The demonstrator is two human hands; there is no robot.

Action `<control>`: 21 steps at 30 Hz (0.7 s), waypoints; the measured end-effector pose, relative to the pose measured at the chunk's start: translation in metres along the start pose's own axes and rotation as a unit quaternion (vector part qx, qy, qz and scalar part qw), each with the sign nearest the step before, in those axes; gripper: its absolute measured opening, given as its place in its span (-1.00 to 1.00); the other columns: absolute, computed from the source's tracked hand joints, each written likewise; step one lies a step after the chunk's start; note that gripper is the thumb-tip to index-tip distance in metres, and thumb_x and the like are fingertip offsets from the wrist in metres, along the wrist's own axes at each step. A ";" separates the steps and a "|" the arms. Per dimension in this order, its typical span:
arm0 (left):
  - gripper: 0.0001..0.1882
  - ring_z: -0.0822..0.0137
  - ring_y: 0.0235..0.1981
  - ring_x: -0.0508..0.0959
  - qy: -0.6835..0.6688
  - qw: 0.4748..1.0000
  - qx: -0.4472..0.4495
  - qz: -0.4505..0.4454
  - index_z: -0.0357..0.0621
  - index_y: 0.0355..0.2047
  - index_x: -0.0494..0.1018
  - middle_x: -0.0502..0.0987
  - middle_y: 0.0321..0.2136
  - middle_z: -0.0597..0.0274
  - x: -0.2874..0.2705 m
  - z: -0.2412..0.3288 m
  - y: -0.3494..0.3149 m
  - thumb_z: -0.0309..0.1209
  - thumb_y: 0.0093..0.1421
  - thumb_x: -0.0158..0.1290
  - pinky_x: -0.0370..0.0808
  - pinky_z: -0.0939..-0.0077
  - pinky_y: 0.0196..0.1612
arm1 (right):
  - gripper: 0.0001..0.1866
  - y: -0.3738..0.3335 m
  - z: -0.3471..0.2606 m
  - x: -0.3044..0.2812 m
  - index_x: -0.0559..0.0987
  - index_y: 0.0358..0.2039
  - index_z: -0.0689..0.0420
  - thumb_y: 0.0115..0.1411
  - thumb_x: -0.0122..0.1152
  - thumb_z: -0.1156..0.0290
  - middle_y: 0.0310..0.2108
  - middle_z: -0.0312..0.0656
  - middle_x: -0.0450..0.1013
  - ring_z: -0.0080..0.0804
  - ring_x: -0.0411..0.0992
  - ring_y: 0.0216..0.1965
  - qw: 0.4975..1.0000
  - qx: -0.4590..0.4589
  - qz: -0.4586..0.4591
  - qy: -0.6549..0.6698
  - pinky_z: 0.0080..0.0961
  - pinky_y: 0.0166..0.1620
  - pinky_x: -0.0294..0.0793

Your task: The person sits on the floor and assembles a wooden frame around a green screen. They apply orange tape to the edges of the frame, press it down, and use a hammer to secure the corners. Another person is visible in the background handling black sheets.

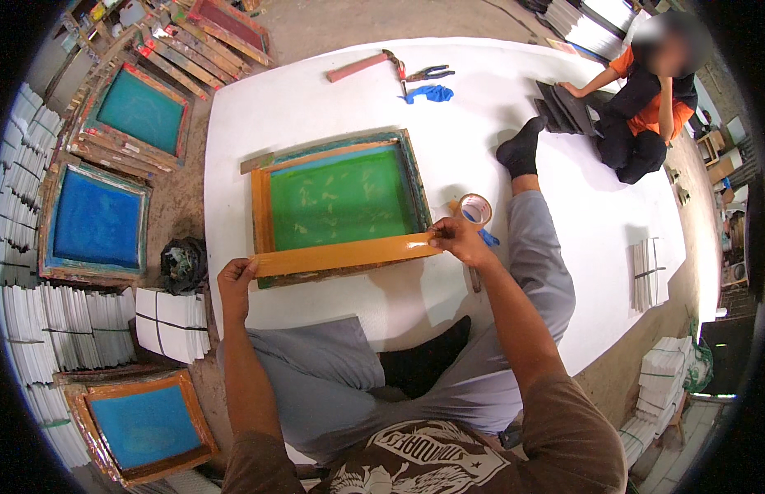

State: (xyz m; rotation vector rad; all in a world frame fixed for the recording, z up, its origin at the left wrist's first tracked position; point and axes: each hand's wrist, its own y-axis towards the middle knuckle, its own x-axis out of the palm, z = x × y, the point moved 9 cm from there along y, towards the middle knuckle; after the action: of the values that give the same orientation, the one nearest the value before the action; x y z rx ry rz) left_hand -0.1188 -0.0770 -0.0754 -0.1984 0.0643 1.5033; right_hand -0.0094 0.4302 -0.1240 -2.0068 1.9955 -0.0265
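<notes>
Item: screen frame (337, 206), wooden, green mesh, lying flat on a white sheet (563, 214) just ahead of the seated person's knees.

Work in hand: taping the frame's edges with brown tape.

Tape strip (341, 253): stretched along the near edge of the frame, end to end. It appears laid over the wood but not yet pressed flat; a glossy wrinkle shows at its right end.

Left hand (236, 278): fingers closed in a pinch on the strip's left end, at the frame's near left corner.

Right hand (456, 240): thumb and fingers closed on the strip's right end, at the near right corner.

Tape roll (475, 208): standing on the sheet just beyond the right hand. Whether the strip is cut free from it cannot be told.

Progress, as judged: the left side and part of the far edge already carry brown tape; the near edge is in hand; the right side shows bare teal-stained wood and seems left to do.

Nearby: hammer (362, 66), pliers (427, 74) and a blue rag (427, 94) at the sheet's far end. Blue screens (98, 218) lie on the floor to the left, beside white bundles (65, 325). A second person (641, 107) sits at the far right, handling dark sheets, well apart.
</notes>
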 end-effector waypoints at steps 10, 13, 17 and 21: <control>-0.88 0.52 -0.36 0.52 0.026 0.999 -0.030 -0.029 -0.23 -0.27 0.57 0.60 -0.39 0.34 0.007 0.000 0.001 -0.46 0.27 0.26 0.44 0.61 -0.21 | -0.77 -0.014 -0.021 0.000 0.54 -0.11 0.18 0.30 0.33 0.36 -0.32 -0.26 0.48 -0.47 0.51 -0.36 0.991 0.042 0.014 0.128 -0.53 -0.41 0.58; -0.87 0.52 -0.35 0.53 -0.005 0.999 -0.038 -0.031 -0.23 -0.26 0.57 0.61 -0.36 0.32 0.007 -0.003 -0.001 -0.46 0.25 0.28 0.45 0.60 -0.21 | -0.79 -0.016 -0.035 0.000 0.52 -0.08 0.17 0.31 0.30 0.45 -0.32 -0.27 0.49 -0.47 0.50 -0.40 0.987 -0.007 0.038 0.156 -0.54 -0.41 0.57; -0.86 0.50 -0.35 0.54 -0.018 0.999 -0.037 -0.032 -0.24 -0.25 0.57 0.62 -0.35 0.31 0.003 -0.012 0.003 -0.46 0.24 0.29 0.46 0.59 -0.22 | -0.79 -0.018 -0.050 -0.005 0.48 -0.13 0.16 0.27 0.30 0.59 -0.34 -0.27 0.50 -0.47 0.50 -0.44 0.971 -0.034 0.128 0.197 -0.54 -0.42 0.54; -0.82 0.48 -0.35 0.55 0.008 0.998 -0.056 -0.033 -0.26 -0.24 0.56 0.60 -0.35 0.29 0.007 -0.016 0.003 -0.42 0.26 0.28 0.48 0.57 -0.22 | -0.77 -0.017 -0.036 -0.006 0.46 -0.20 0.14 0.23 0.33 0.64 -0.36 -0.25 0.52 -0.48 0.52 -0.46 0.947 -0.082 0.188 0.248 -0.53 -0.43 0.55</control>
State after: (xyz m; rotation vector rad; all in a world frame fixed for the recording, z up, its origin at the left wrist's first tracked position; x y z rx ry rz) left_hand -0.1202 -0.0723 -0.0928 -0.3005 -0.0129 1.4400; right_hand -0.0014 0.4288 -0.0847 -1.8011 2.7530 -0.3200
